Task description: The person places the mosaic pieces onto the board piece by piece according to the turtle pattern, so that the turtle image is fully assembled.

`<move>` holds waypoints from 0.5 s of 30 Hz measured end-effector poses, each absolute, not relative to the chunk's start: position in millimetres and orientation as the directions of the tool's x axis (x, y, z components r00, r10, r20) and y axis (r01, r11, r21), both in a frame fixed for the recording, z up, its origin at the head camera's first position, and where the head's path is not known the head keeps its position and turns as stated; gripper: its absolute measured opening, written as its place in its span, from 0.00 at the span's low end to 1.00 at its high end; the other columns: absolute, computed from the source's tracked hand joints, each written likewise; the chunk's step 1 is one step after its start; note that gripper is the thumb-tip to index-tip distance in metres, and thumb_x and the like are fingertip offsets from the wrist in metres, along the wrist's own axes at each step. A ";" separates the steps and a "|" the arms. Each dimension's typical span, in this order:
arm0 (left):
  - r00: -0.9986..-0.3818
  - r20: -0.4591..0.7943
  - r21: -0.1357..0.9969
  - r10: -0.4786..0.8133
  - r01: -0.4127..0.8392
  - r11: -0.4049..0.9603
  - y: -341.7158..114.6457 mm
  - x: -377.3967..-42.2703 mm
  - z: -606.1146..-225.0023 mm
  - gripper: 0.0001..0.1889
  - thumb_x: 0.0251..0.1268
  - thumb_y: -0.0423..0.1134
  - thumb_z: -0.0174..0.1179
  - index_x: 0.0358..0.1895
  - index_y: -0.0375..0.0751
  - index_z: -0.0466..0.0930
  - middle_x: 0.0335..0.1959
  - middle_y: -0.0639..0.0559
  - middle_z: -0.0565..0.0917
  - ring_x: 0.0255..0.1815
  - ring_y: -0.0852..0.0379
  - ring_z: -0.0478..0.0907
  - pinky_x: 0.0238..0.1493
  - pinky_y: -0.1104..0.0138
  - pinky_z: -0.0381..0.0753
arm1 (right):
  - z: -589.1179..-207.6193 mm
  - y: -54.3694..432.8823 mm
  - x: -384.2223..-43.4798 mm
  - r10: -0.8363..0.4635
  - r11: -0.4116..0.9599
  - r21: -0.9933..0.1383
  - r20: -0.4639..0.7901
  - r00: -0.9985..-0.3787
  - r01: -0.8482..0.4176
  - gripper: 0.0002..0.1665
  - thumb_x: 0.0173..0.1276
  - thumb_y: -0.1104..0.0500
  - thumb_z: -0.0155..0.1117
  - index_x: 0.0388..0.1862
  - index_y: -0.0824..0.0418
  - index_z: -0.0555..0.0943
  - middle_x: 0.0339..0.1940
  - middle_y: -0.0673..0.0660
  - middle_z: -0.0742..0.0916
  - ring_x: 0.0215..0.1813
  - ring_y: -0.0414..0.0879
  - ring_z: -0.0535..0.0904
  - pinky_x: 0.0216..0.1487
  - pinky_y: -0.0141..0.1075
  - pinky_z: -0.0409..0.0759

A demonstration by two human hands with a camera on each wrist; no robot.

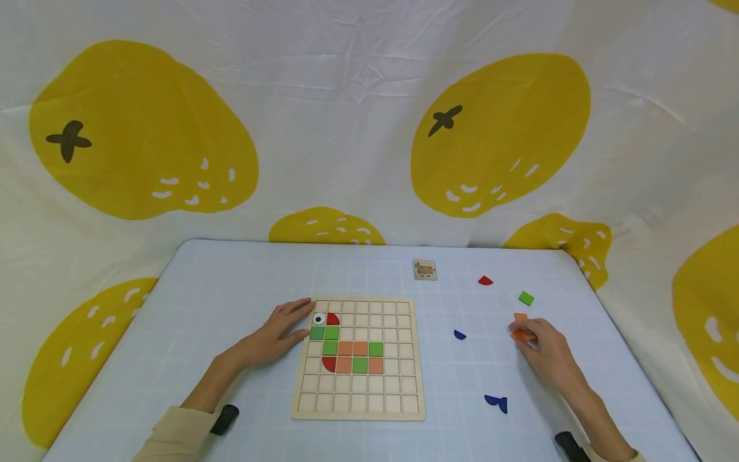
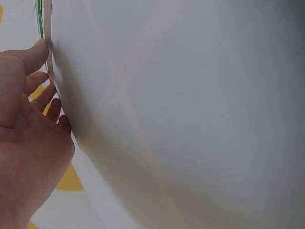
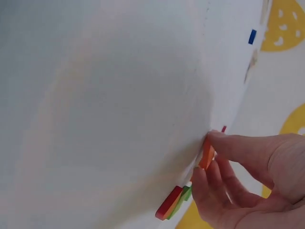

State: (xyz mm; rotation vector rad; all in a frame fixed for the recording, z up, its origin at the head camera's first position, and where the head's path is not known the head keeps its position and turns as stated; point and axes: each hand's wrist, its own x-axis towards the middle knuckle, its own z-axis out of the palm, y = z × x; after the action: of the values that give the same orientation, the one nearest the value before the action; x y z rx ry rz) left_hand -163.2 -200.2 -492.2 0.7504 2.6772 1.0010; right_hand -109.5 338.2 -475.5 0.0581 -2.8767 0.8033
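A square wooden grid board (image 1: 358, 420) lies on the table. Set in its cells are red quarter-round pieces, green and orange square tiles (image 1: 360, 348), and a white eye tile (image 1: 319, 319). My left hand (image 1: 277, 333) rests against the board's left edge, fingers stretched along the rim and thumb lower down. Over on the right, my right hand (image 1: 543, 353) pinches an orange tile (image 3: 208, 152) between thumb and fingers, low over the tabletop. A second orange tile (image 1: 521, 317) lies just beyond the fingertips. Further back is a green square tile (image 1: 526, 298).
Behind the board's right corner lies a small picture card (image 1: 424, 269). A red quarter-round piece (image 1: 485, 280) is to its right. Dark blue pieces lie on the table: a half-round (image 1: 459, 335) and two more (image 1: 496, 403) nearer the front. A patterned cloth hangs behind the table.
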 end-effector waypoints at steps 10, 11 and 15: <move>-0.851 0.004 0.652 0.526 0.401 0.643 -200.7 -163.2 -491.5 0.33 0.80 0.43 0.56 0.80 0.37 0.59 0.81 0.37 0.58 0.78 0.35 0.52 0.72 0.35 0.59 | -469.4 328.1 -111.7 -0.004 0.837 -0.540 0.153 -0.988 -0.087 0.13 0.63 0.72 0.74 0.47 0.67 0.87 0.41 0.59 0.87 0.43 0.53 0.82 0.41 0.17 0.74; -0.851 0.003 0.653 0.525 0.399 0.644 -200.7 -163.4 -491.3 0.33 0.80 0.43 0.56 0.80 0.37 0.59 0.81 0.37 0.58 0.78 0.35 0.52 0.73 0.35 0.59 | -468.7 326.3 -112.4 -0.007 0.832 -0.547 0.152 -0.988 -0.090 0.12 0.64 0.71 0.74 0.47 0.66 0.87 0.40 0.59 0.87 0.43 0.53 0.82 0.41 0.16 0.74; -0.853 0.000 0.653 0.522 0.395 0.646 -200.2 -163.3 -490.3 0.33 0.80 0.43 0.56 0.81 0.38 0.59 0.81 0.38 0.58 0.79 0.35 0.52 0.73 0.36 0.59 | -465.2 317.3 -115.7 -0.017 0.808 -0.579 0.158 -0.987 -0.106 0.11 0.66 0.68 0.73 0.47 0.66 0.87 0.41 0.59 0.88 0.44 0.54 0.84 0.43 0.15 0.73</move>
State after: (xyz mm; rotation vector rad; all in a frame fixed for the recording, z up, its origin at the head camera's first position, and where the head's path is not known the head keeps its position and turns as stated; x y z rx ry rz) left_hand -163.3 -200.2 -490.3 0.7543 2.6752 0.9944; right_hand -115.7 317.3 -465.2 0.0975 -2.8480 0.9252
